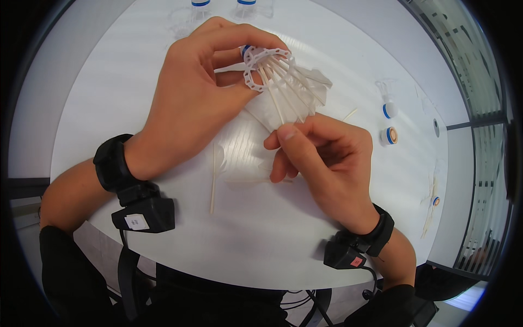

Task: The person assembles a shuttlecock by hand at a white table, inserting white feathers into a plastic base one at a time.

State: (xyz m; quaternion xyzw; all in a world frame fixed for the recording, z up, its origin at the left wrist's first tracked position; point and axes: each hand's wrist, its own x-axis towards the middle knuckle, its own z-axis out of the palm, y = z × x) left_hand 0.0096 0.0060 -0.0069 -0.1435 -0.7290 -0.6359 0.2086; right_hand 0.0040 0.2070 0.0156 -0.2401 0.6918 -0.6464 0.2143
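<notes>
My left hand (193,87) holds up a shuttlecock (297,92) at its head end, with the fingers closed around a white lattice ring (251,79) and a blue-banded base that is mostly hidden. White feathers with pale shafts fan out from the ring toward the lower right. Below them, my right hand (335,158) pinches thumb against fingertips at the end of one pale shaft. What lies inside that pinch is largely covered by the thumb.
A thin pale stick (213,185) lies on the white table (245,250). At the right are a clear-skirted, blue-banded piece (388,110), a blue-and-orange-ended cap (389,135) and thin sticks beside a small cap (436,201). Two blue-banded pieces (246,2) stand at the far edge.
</notes>
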